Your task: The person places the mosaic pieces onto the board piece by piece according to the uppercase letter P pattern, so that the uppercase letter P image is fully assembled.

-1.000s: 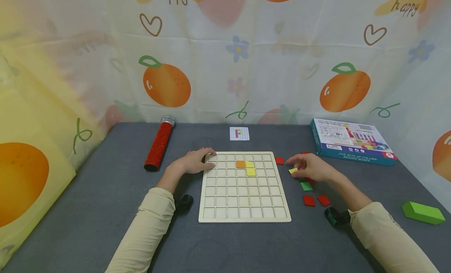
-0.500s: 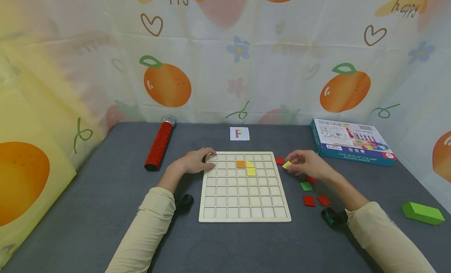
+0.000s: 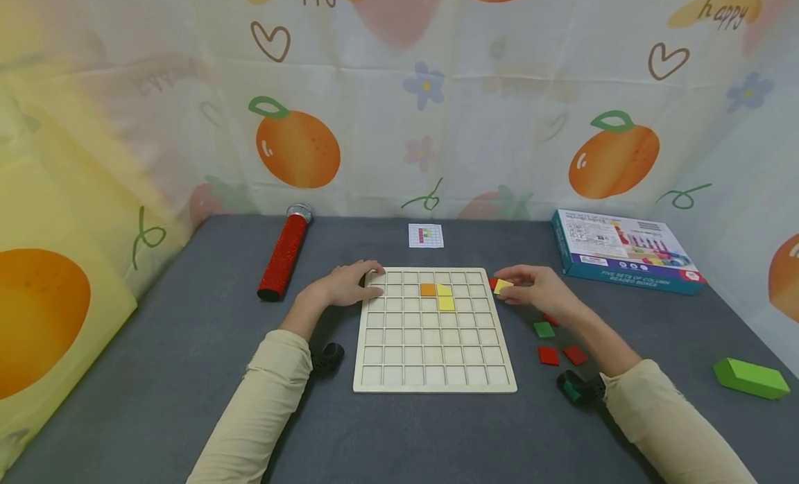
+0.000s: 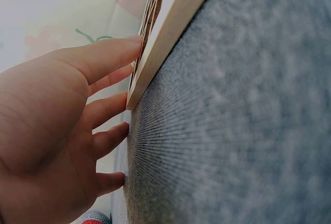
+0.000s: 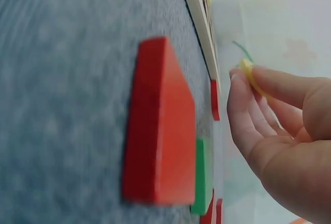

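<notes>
The right hand [image 3: 537, 290] pinches a yellow tile [image 3: 503, 286] between thumb and fingertips; its grip is closed on the tile, which it holds off the bench [image 3: 399, 439], by the right edge of the board [image 3: 433, 377]. A red tile [image 3: 492, 283] lies just beside that edge, partly behind the held tile. The left hand [image 3: 345, 284] rests at the board's far left corner. In the left wrist view its thumb lies on the board's edge and its fingers reach out fairly straight, so this grip is loose, touching rather than clasping.

The board lies flat, ruled into square cells. In its second row from the far side sit an orange tile [image 3: 428, 290] and, next to it on the right, a second yellow tile [image 3: 444, 290]; a third yellow tile [image 3: 446, 304] fills the cell below that one, toward the person. Nearer the right forearm lie a green tile [image 3: 544, 329], two red tiles [image 3: 548, 356] and another red piece [image 3: 551, 319], partly hidden by the arm.

Beyond the board is a small card [image 3: 426, 236] with a coloured grid. A red microphone [image 3: 284, 255] stands off to the left; a box [image 3: 624, 252] and a green block [image 3: 751, 378] lie to the right. A printed cloth [image 3: 474, 123] hangs behind.
</notes>
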Action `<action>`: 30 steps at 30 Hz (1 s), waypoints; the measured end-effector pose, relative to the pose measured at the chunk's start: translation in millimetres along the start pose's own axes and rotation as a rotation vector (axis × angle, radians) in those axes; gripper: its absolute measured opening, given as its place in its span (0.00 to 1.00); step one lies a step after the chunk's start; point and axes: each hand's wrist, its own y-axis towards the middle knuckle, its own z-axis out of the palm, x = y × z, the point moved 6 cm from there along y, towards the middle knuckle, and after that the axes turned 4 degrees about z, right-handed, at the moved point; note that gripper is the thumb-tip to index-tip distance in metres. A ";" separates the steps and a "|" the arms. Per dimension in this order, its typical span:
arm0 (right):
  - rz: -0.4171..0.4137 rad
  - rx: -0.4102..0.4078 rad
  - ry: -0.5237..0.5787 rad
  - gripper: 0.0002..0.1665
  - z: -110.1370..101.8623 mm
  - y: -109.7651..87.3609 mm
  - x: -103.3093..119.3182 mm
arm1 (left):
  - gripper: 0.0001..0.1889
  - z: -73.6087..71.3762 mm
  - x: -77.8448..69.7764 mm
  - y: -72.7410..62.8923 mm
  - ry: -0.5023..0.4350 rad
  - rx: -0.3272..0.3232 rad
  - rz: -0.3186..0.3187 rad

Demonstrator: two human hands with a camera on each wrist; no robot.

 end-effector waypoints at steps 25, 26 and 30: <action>0.120 -0.009 -0.018 0.22 26.3 7.2 10.5 | 0.23 -1.0 -0.9 0.4 0.005 0.009 0.013; 0.119 -0.004 -0.020 0.22 27.2 7.2 11.1 | 0.23 -1.2 -1.2 0.4 0.007 0.007 0.017; 0.106 0.015 -0.039 0.20 30.6 6.9 14.3 | 0.23 -2.1 -2.0 -0.2 0.012 -0.003 0.024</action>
